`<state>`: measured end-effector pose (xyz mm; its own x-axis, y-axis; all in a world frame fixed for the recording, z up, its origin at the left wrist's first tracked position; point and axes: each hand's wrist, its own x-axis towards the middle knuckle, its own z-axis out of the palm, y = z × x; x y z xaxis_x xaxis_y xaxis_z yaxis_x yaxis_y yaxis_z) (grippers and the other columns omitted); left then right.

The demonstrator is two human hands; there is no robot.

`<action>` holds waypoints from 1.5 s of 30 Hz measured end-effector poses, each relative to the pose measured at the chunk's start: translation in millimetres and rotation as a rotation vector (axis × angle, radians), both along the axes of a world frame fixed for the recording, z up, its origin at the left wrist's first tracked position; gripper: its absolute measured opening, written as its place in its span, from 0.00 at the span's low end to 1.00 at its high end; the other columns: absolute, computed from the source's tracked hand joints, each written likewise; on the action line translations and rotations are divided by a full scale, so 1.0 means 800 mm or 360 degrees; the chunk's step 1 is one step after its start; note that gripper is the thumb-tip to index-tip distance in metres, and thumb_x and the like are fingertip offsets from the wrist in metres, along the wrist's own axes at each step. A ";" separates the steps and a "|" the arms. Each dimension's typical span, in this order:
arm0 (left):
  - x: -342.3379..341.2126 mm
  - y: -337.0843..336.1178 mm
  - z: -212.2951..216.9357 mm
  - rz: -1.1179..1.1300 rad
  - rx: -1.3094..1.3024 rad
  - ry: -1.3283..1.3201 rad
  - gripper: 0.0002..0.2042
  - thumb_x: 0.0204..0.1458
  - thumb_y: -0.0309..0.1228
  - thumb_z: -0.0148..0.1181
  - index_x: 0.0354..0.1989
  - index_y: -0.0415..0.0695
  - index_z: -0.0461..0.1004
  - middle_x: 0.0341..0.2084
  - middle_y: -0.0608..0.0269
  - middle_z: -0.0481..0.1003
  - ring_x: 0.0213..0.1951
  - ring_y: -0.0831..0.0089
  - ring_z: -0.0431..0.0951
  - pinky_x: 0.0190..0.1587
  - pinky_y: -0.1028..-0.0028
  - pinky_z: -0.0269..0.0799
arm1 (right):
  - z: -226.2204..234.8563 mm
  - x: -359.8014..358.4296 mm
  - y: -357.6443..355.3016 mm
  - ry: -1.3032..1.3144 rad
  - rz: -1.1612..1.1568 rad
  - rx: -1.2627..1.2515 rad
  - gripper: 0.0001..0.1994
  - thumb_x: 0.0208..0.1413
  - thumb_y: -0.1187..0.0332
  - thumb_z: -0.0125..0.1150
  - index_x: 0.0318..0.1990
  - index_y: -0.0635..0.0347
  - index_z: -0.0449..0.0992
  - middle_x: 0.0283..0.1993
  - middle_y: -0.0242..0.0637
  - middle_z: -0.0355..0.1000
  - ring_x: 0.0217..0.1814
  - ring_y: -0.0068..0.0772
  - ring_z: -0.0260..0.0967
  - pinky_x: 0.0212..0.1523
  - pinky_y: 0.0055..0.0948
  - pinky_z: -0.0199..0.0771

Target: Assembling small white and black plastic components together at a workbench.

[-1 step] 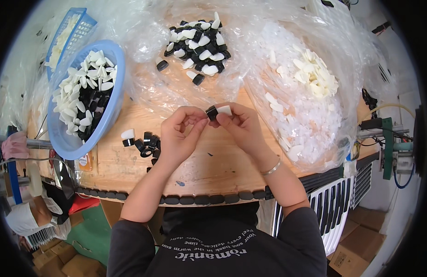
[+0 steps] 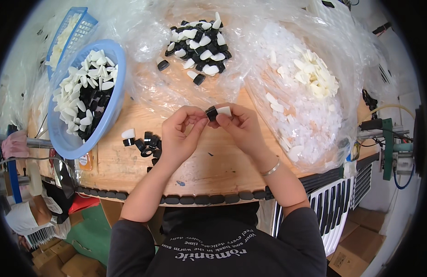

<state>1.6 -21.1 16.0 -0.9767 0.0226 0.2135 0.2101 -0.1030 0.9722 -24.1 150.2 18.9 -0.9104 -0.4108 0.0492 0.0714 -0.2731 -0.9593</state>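
Between thumb and fingers, my right hand (image 2: 239, 128) holds a small part made of a black cap (image 2: 211, 113) and a flat white piece (image 2: 224, 111) sticking out to the right. My left hand (image 2: 182, 134) is closed in a pinch at the cap's left edge; what its fingertips grip, if anything, is hidden. Left of my left forearm lie several black caps (image 2: 146, 143), one with a white piece (image 2: 128, 134) in it. Ahead of my hands is a pile of black caps with white pieces (image 2: 199, 44).
At the left stands a blue basin (image 2: 120, 87) of white pieces and black caps, with a blue perforated basket (image 2: 86, 27) behind it. Clear plastic sheeting (image 2: 149, 87) covers the far table. White pieces (image 2: 315, 76) lie on the right. Black pads (image 2: 202, 200) line the table's front edge.
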 end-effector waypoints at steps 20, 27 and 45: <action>-0.002 -0.003 -0.004 0.0012 -0.0346 0.0238 0.04 0.52 0.15 0.49 0.32 0.38 0.66 0.26 0.62 0.67 0.28 0.76 0.67 0.35 0.79 0.64 | -0.005 0.015 -0.015 0.0222 -0.0041 -0.0020 0.11 0.59 0.75 0.54 0.48 0.69 0.71 0.47 0.37 0.70 0.43 0.23 0.72 0.46 0.21 0.74; -0.002 0.000 -0.009 -0.0004 -0.0374 0.0270 0.04 0.55 0.17 0.46 0.34 0.39 0.64 0.27 0.62 0.66 0.29 0.77 0.64 0.33 0.79 0.63 | -0.006 0.022 -0.023 0.0267 -0.0351 0.0012 0.10 0.59 0.75 0.56 0.46 0.67 0.68 0.41 0.36 0.74 0.40 0.24 0.74 0.42 0.21 0.76; 0.002 0.000 -0.004 0.0059 -0.0302 0.0364 0.05 0.53 0.16 0.53 0.37 0.36 0.67 0.35 0.60 0.69 0.35 0.76 0.69 0.43 0.79 0.66 | -0.011 0.024 -0.024 0.0163 -0.0270 -0.0219 0.10 0.58 0.79 0.53 0.47 0.70 0.72 0.43 0.36 0.73 0.43 0.24 0.72 0.49 0.23 0.74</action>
